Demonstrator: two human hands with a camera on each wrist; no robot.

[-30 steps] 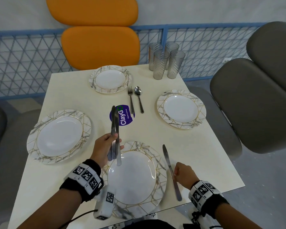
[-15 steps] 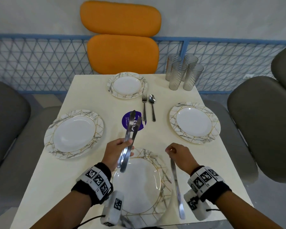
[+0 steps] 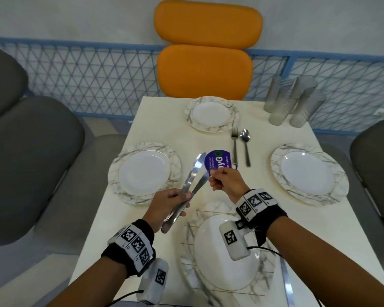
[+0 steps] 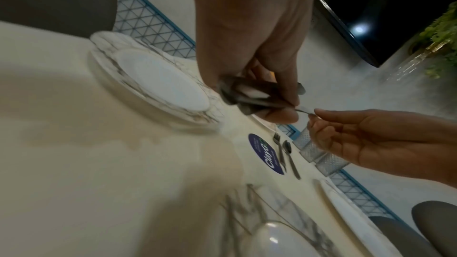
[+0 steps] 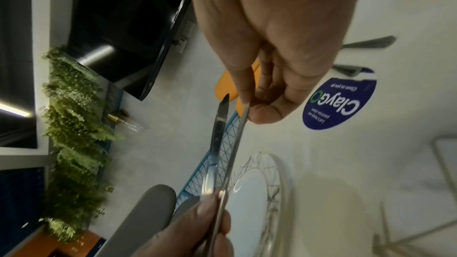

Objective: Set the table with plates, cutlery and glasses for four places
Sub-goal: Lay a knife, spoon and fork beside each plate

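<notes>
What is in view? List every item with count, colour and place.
plates: four, white marbled, one per table side
held knives: two, silver, above the table
laid knife: one, silver, right of near plate
fork, spoon: one each, silver, centre
glasses: four, clear, far right corner
sticker: one, purple, centre
table: one, cream
left hand: grips held knives
right hand: pinches one tip

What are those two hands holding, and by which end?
The left hand grips two knives by their handles. The right hand pinches the tip of one blade.
</notes>
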